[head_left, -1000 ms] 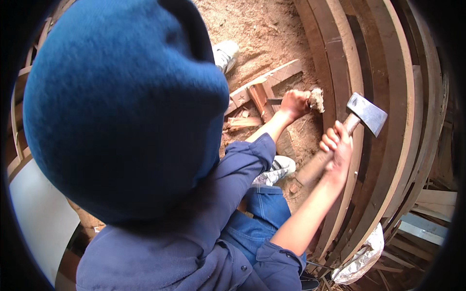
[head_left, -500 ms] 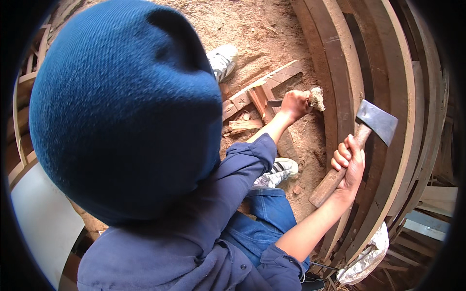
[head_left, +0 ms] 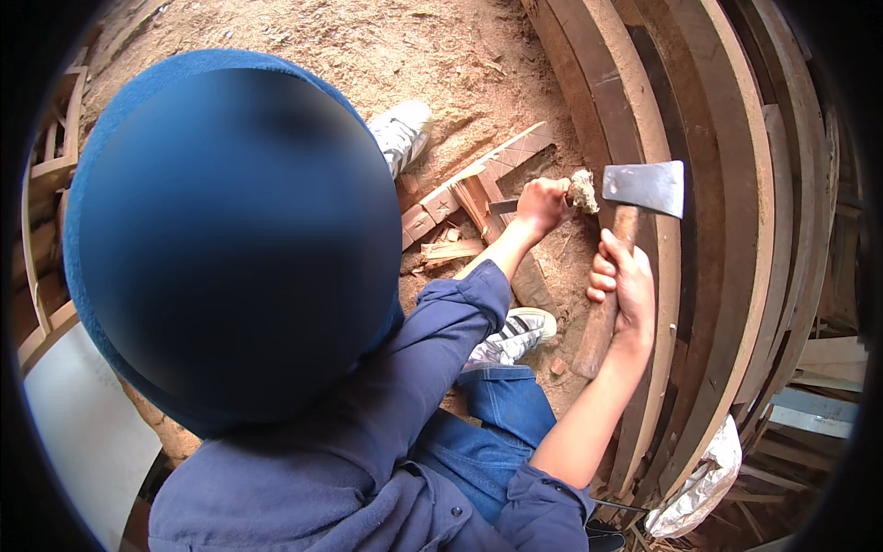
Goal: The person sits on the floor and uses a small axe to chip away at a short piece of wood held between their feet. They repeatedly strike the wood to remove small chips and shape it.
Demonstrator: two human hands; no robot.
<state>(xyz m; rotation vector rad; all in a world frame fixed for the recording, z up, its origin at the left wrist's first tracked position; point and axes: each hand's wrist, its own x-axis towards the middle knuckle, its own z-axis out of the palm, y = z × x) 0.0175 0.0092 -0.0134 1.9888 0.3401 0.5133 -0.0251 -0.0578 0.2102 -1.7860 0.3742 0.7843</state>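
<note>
My left hand (head_left: pixel 543 205) is closed round a chisel, whose dark blade (head_left: pixel 504 207) points left over a split piece of wood (head_left: pixel 475 202). The chisel's frayed, pale handle end (head_left: pixel 582 190) sticks out on the right of the fist. My right hand (head_left: pixel 628 279) grips a hatchet by its wooden handle (head_left: pixel 596 336). The grey hatchet head (head_left: pixel 644 188) is raised just right of the frayed end, with a gap between them. Beneath the left hand, a notched timber with cross marks (head_left: pixel 522 152) lies on the ground. The chisel's tip is hard to make out.
Long curved-looking boards (head_left: pixel 727 230) stand stacked along the right. Wood chips (head_left: pixel 451 249) and sawdust (head_left: pixel 441 41) cover the ground. Two white shoes (head_left: pixel 402 133) stand near the timber. A blue knit cap (head_left: pixel 239 239) hides much of the left. A crumpled white sack (head_left: pixel 696 488) lies lower right.
The hatchet has swung left toward the chisel's frayed end, its head turning more level. My left hand keeps its grip, and the whole view has shifted slightly.
</note>
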